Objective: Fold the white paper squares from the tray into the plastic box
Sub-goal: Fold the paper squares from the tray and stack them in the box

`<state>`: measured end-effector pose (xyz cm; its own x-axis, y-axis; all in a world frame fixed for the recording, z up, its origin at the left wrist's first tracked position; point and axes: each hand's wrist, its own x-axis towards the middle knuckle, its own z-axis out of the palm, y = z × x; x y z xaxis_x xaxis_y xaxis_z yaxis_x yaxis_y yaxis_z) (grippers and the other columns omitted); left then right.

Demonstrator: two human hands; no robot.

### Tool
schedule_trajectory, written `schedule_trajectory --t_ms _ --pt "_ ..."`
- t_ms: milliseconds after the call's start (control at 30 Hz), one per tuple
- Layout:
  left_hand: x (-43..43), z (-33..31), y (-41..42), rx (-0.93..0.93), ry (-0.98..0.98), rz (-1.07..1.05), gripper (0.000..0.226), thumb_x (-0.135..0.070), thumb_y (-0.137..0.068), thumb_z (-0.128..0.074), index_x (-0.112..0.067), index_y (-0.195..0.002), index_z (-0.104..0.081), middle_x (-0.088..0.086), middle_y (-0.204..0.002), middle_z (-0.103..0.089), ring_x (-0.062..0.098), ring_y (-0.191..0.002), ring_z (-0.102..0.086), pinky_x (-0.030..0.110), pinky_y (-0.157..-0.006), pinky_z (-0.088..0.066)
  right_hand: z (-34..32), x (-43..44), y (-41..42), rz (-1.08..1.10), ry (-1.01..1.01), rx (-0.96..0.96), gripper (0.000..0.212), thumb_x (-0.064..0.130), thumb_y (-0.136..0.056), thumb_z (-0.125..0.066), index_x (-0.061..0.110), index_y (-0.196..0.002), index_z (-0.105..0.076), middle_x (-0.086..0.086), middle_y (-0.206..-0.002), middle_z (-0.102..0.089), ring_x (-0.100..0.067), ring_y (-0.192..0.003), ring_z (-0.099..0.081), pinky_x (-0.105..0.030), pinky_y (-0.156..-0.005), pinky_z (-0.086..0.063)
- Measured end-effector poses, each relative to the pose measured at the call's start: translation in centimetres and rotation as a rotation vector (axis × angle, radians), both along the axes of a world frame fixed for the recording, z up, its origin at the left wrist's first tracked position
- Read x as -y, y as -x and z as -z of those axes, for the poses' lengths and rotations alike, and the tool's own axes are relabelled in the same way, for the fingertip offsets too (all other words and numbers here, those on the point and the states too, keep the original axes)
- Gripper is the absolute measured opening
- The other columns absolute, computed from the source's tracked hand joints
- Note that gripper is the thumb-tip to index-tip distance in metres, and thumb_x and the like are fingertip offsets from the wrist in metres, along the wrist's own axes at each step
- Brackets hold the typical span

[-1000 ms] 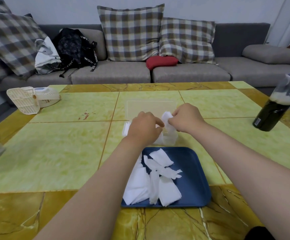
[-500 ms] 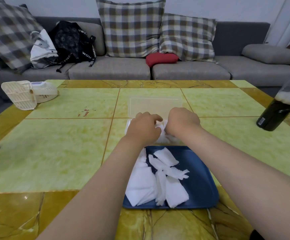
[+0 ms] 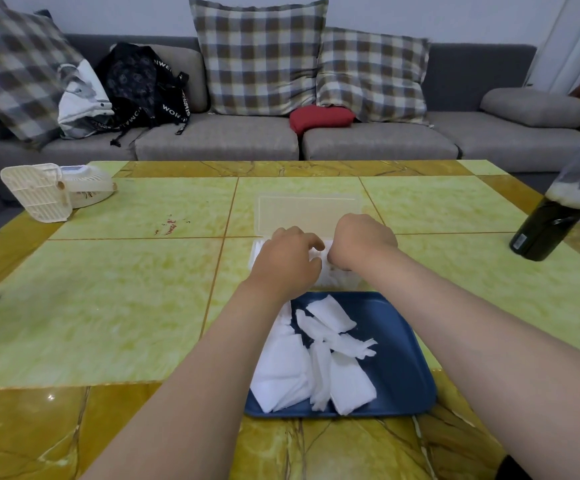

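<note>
A clear plastic box [image 3: 342, 280] sits on the table just beyond a blue tray [image 3: 399, 344], its lid [image 3: 307, 211] lying open behind it. Both hands are down over the box. My left hand [image 3: 287, 259] and my right hand [image 3: 361, 240] have curled fingers that pinch a folded white paper square [image 3: 320, 255] between them inside the box. Much of that paper and the box floor is hidden by the hands. Several loose white paper squares [image 3: 316, 358] lie in the tray's left half.
A dark bottle [image 3: 551, 223] stands at the table's right edge. A white slatted plastic item [image 3: 53, 190] lies at the far left. A sofa with checked cushions [image 3: 257, 57], a black bag [image 3: 139, 88] and a red cushion [image 3: 321, 116] is behind the table.
Both hands have dropped from holding the paper above the box to pressing it down inside the box. The paper, plainly visible a second ago, is now mostly covered by the hands.
</note>
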<state>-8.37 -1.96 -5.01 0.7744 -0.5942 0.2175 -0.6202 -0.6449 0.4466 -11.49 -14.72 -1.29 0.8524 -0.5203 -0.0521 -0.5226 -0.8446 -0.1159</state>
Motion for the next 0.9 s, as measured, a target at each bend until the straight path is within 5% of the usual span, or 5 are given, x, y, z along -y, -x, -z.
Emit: schedule_trajectory --t_ms 167,400,500,633,900 --pt "0.0 0.2 0.2 0.017 0.053 0.013 0.040 -0.023 -0.095 -0.051 -0.023 -0.135 -0.056 0.000 -0.125 -0.059 0.021 -0.118 -0.045 0.030 -0.093 -0.041 -1.2 0.6 -0.1 -0.047 -0.529 -0.068 0.022 0.010 -0.092 -0.050 0.004 -0.087 -0.070 -0.008 -0.090 -0.078 -0.018 -0.049 -0.036 -0.024 -0.048 -0.029" --pt "0.2 0.4 0.3 0.026 -0.066 0.090 0.039 -0.024 -0.101 -0.044 -0.020 -0.137 -0.057 -0.001 -0.139 -0.054 0.019 -0.127 -0.041 0.033 -0.105 -0.036 -1.0 1.3 0.8 -0.105 -0.249 -0.136 0.029 0.006 -0.097 -0.053 0.002 -0.118 -0.073 -0.009 -0.103 -0.071 -0.020 -0.059 -0.046 -0.023 -0.046 -0.031" --pt "0.1 0.3 0.2 -0.018 0.002 0.073 0.041 -0.025 -0.098 -0.051 -0.021 -0.139 -0.056 -0.002 -0.138 -0.054 0.017 -0.129 -0.040 0.027 -0.102 -0.034 -0.3 1.3 0.5 -0.067 -0.392 -0.164 0.038 -0.003 -0.094 -0.044 0.002 -0.121 -0.071 -0.013 -0.122 -0.071 -0.022 -0.065 -0.046 -0.024 -0.044 -0.028" --pt "-0.4 0.4 0.5 0.011 -0.004 0.089 0.045 -0.027 -0.099 -0.051 -0.024 -0.143 -0.050 -0.004 -0.142 -0.049 0.017 -0.130 -0.038 0.026 -0.101 -0.034 0.4 2.5 -0.2 -0.109 -0.550 -0.141 0.038 -0.005 -0.090 -0.046 0.003 -0.119 -0.071 -0.009 -0.069 -0.049 -0.020 -0.051 -0.025 -0.025 -0.044 -0.023" --pt "-0.1 0.7 0.5 0.190 -0.112 0.061 0.035 -0.036 -0.102 -0.044 -0.026 -0.129 -0.064 -0.003 -0.130 -0.056 0.020 -0.117 -0.047 0.038 -0.097 -0.042 1.9 1.8 -0.6 -0.158 -0.268 -0.012 0.020 0.016 -0.082 -0.067 0.010 -0.096 -0.079 -0.005 -0.077 -0.070 -0.020 -0.066 -0.056 -0.026 -0.059 -0.044"
